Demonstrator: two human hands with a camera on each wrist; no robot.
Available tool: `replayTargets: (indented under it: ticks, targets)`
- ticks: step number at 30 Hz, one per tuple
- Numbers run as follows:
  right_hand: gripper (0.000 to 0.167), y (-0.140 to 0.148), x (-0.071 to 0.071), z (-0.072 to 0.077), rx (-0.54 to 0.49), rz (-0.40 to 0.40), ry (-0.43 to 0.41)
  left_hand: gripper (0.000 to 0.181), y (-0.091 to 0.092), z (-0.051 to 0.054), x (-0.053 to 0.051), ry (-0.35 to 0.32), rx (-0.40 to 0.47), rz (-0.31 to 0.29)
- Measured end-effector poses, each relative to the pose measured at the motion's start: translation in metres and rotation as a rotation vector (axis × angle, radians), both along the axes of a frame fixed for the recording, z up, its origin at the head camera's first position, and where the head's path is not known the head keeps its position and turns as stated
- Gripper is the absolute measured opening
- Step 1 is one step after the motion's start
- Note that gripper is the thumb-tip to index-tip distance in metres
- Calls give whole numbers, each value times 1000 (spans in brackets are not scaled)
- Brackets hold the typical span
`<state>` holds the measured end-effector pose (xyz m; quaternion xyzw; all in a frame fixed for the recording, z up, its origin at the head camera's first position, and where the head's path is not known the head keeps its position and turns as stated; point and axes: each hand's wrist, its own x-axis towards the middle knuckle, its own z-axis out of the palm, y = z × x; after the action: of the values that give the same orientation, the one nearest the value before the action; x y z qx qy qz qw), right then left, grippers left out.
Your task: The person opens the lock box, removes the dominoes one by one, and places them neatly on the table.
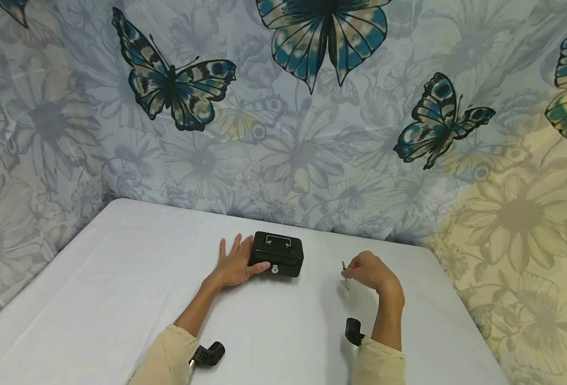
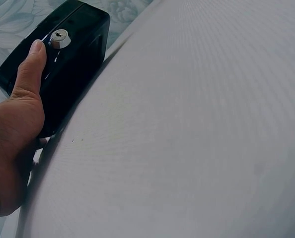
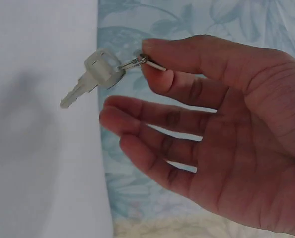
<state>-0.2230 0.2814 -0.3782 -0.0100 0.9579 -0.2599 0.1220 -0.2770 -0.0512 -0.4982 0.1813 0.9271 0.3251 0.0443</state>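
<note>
A small black cash box (image 1: 277, 255) sits closed on the table, with a wire handle on its lid and a silver lock (image 2: 60, 38) on its front. My left hand (image 1: 236, 267) rests against the box's left side, fingers spread and thumb (image 2: 31, 69) laid straight along the front beside the lock. To the right of the box, above the table, my right hand (image 1: 371, 271) pinches a metal ring between thumb and forefinger. From that ring dangles a silver key (image 3: 95, 74); another metal piece by the fingertips is partly hidden. The other right fingers are loosely bent.
White cloth covers the table (image 1: 120, 278). Behind it hangs a backdrop (image 1: 303, 160) printed with flowers and butterflies. Black wrist cameras (image 1: 209, 354) are worn at both sleeves.
</note>
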Motion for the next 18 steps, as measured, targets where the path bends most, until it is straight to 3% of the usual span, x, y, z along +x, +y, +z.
replayTargets:
  ticks: [9, 18]
  targets:
    - [26, -9, 3, 11, -68, 147, 44, 101, -1, 2, 1, 0, 11, -9]
    - [24, -47, 0, 12, -77, 318, -55, 101, 0, -1, 0, -7, -10, 0]
